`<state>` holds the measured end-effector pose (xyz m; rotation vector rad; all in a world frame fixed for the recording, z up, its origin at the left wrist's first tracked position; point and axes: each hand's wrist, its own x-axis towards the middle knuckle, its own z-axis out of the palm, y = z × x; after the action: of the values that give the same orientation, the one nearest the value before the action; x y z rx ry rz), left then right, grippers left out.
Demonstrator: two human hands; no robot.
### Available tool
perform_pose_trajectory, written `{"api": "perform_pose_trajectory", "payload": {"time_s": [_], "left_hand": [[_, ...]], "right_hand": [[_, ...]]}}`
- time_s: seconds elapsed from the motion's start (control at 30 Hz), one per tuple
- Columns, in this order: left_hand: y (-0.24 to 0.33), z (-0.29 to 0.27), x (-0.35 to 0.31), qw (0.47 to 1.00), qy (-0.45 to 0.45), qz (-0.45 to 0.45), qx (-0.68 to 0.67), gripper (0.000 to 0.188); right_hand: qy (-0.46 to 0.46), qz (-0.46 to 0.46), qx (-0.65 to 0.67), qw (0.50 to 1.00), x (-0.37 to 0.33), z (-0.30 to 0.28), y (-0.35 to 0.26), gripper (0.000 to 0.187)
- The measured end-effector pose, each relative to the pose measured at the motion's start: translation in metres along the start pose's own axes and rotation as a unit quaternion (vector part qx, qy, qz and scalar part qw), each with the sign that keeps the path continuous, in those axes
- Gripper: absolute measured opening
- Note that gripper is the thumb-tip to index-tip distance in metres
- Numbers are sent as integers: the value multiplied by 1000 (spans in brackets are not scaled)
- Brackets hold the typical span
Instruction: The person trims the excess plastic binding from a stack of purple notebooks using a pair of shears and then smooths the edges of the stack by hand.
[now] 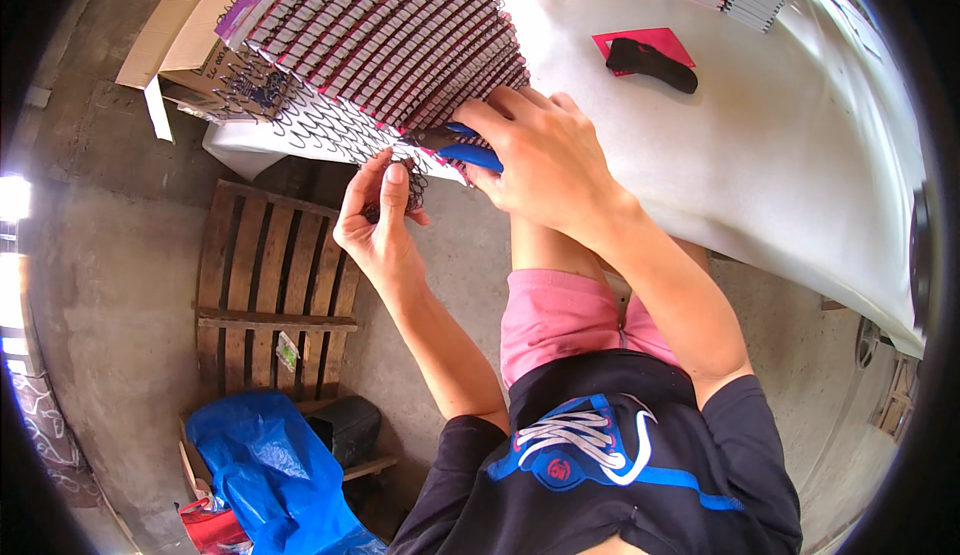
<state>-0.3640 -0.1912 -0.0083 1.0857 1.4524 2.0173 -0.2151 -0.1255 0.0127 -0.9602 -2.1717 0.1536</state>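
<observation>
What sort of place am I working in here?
It looks like a small bookbinding workshop, though I can't be certain: there's a large pile of white-paged spiral-bound books, an open brown cardboard box, and a brown slatted wooden pallet by the grey concrete floor.

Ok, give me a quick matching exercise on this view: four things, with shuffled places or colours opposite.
1. Plier-like tool
2. Black item
3. Pallet
4. Plastic sheet

A. Blue and crumpled, at the picture's lower left
B. Overlapping a red card
C. In the right hand
D. Brown and slatted

Pairs: 1-C, 2-B, 3-D, 4-A.
</observation>
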Motion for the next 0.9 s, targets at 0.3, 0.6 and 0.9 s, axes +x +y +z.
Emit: {"api": "perform_pose_trajectory", "payload": {"time_s": [0.3, 0.6, 0.9], "left_hand": [[-1, 8, -1, 998, 67, 18, -13, 26], [10, 6, 3, 1000, 9, -3, -5, 31], [5, -4, 5, 1000, -26, -2, -7, 30]], "right_hand": [[-11, 19, 31, 999, -7, -1, 5, 35], [52, -5, -25, 998, -2, -5, 2, 39], [29, -26, -44, 998, 3, -7, -1, 36]]}}
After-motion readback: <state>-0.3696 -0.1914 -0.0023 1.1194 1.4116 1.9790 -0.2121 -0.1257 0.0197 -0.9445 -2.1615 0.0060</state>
